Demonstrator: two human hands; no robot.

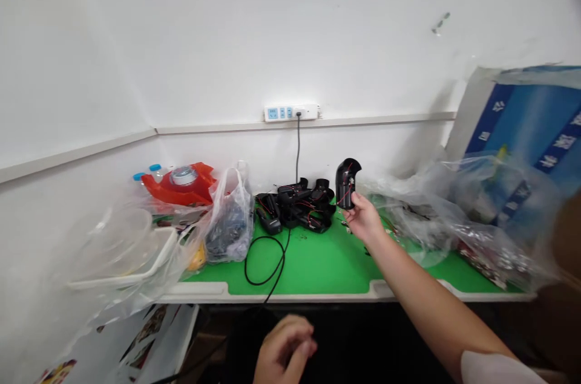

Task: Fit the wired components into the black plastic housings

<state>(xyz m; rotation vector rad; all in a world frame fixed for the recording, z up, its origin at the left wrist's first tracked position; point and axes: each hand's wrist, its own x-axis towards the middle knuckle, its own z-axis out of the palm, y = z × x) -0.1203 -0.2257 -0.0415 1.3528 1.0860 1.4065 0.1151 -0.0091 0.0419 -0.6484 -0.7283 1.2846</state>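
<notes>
My right hand (364,219) is closed on a black plastic housing (345,183) with a curved top and a thin red wire across its face. It is held upright above the right side of the pile. On the green table lies a heap of similar black housings (297,205) with red wires. Low in the view, in front of the table edge, my left hand (285,348) has its fingers curled in and its thumb beside them. Nothing shows in it.
A clear bag (229,221) of dark parts stands left of the heap, near a white tray (157,257) and a red bag (181,187). A black cable (267,282) loops over the green tabletop (327,269) from the wall power strip (290,112). Plastic bags (422,227) crowd the right.
</notes>
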